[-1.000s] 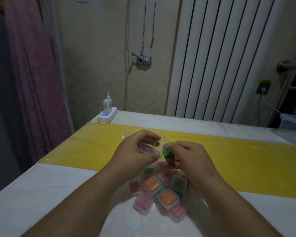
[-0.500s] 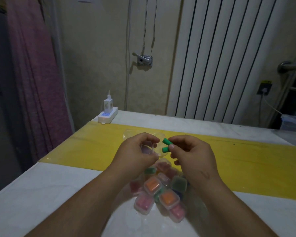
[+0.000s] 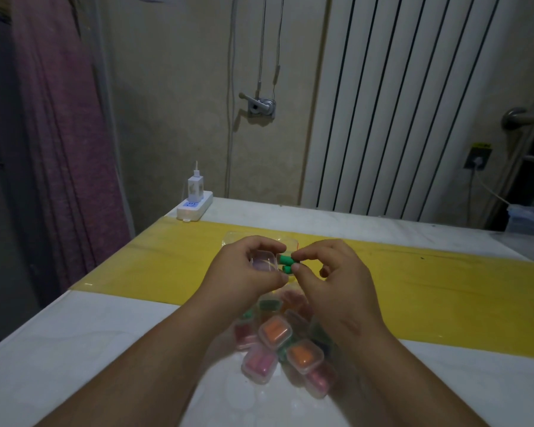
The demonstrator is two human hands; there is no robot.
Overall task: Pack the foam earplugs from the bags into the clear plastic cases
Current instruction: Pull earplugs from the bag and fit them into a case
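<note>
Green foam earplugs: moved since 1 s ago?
Yes: the green foam earplugs shifted left and up, toward the white power strip, nearing the clear plastic case.

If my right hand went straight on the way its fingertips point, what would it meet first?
Probably the clear case in the left hand; the green earplugs pinched by the right hand sit beside it, though depth is unclear.

Earplugs (image 3: 285,264) right of case (image 3: 263,261); perhaps touching
</note>
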